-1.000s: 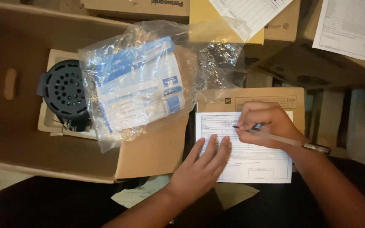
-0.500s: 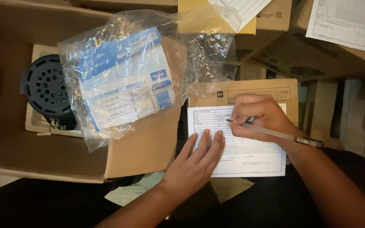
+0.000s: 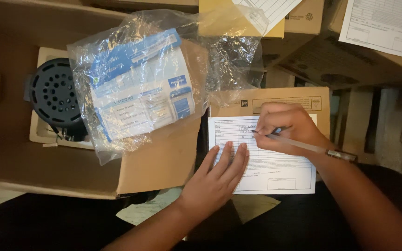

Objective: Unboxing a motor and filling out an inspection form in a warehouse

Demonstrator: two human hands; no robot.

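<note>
Right hand [image 3: 287, 128]: fingers clamped on a pen [image 3: 298, 144], tip on the form [image 3: 275, 172].
Left hand [image 3: 219, 179]: flat, fingers together, pinning the form at its 8 o'clock.
Form: on a brown box [image 3: 280, 100].
Plastic bag [image 3: 136, 88]: at 10 o'clock, on the open carton [image 3: 159, 167].

Both forearms are bare all the way up, no sleeves showing anywhere in the shot. No rings on the left hand [image 3: 217, 179] or the right hand [image 3: 287, 128], no watch or bracelet that I can spot either. Nails look short and plain, though it's pretty dim so hard to be sure. Dark clothing over the lap at the bottom edge, probably black trousers or shorts.
</note>
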